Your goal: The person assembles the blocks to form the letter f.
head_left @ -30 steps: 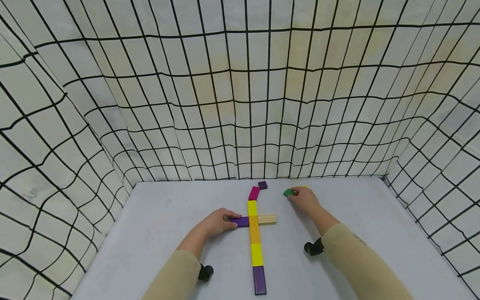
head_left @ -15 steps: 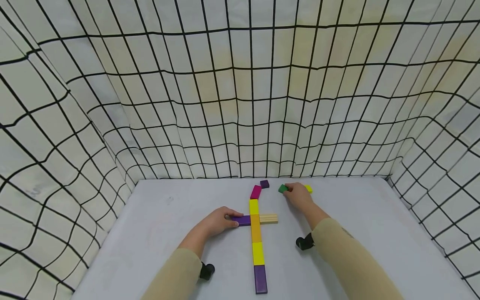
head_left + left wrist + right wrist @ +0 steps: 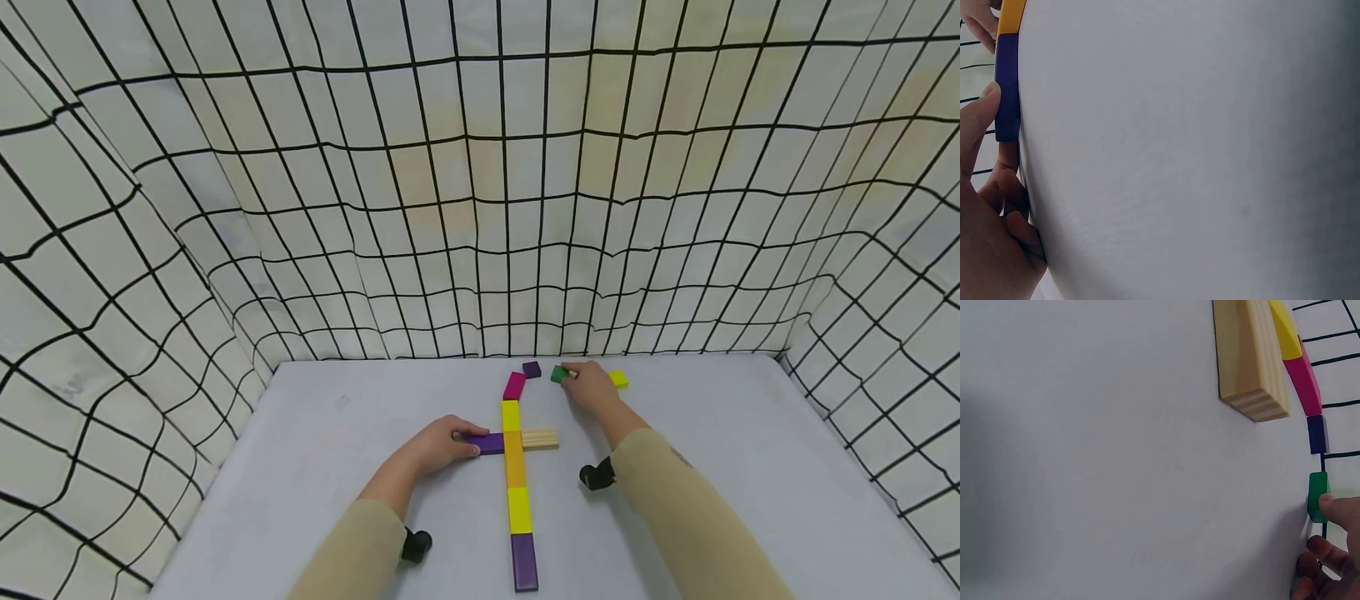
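My right hand [image 3: 592, 387] pinches a small green block [image 3: 558, 374] near the table's far edge. In the right wrist view my thumb lies on the green block [image 3: 1318, 487], just short of a small dark purple block [image 3: 1317, 434]. My left hand [image 3: 435, 443] grips the outer end of a purple block [image 3: 489, 443], thumb on its near side. That block's other end meets an orange block [image 3: 514, 458] in a line of flat blocks. A pink block [image 3: 514, 385] tilts right at the line's far end, beyond a yellow block [image 3: 511, 415].
A natural wood block [image 3: 540, 438] juts right from the orange one. Nearer lie another yellow block [image 3: 519, 510] and a long purple block [image 3: 525, 562]. A loose yellow block [image 3: 618, 379] sits beyond my right hand. Black netting over white sheeting [image 3: 480, 208] encloses the white table [image 3: 337, 400].
My right hand has carried the green block left, towards the small dark purple block, uncovering the loose yellow block. My left hand stays on the purple block. The head view has shifted slightly.
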Motion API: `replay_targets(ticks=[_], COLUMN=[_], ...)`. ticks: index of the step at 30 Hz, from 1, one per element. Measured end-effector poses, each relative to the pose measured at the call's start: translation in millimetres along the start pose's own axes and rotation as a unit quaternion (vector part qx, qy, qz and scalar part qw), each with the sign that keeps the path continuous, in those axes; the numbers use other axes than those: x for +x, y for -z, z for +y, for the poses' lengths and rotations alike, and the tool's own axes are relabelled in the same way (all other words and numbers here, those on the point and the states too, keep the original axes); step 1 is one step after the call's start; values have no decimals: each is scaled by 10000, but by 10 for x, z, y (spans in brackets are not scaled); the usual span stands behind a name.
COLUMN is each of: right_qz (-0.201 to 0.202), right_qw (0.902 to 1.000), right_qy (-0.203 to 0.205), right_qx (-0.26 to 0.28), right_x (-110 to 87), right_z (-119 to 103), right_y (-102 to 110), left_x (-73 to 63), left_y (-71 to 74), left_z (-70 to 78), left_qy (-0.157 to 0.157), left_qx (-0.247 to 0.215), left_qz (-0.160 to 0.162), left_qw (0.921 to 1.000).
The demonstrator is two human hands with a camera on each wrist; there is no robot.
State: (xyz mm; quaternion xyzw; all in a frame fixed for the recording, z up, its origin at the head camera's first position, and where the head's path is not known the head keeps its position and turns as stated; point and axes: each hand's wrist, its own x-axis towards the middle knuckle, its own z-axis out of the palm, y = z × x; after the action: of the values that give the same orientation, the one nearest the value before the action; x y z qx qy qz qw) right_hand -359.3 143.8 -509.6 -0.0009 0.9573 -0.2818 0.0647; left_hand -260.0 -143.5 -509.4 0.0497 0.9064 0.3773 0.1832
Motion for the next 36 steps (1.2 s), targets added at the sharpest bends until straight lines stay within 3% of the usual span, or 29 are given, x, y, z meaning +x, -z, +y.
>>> replay_targets(ticks=[36], right_qz=[-168], right_qw=[9997], right_qy=[-32], right_qx=[192], right_x=[104], right_z=[-111], right_y=[-59], left_x=[-24], left_y=[5], left_z=[6], left_qy=[22], left_qx=[-29], left_qz=[-4], left_qw=[10000])
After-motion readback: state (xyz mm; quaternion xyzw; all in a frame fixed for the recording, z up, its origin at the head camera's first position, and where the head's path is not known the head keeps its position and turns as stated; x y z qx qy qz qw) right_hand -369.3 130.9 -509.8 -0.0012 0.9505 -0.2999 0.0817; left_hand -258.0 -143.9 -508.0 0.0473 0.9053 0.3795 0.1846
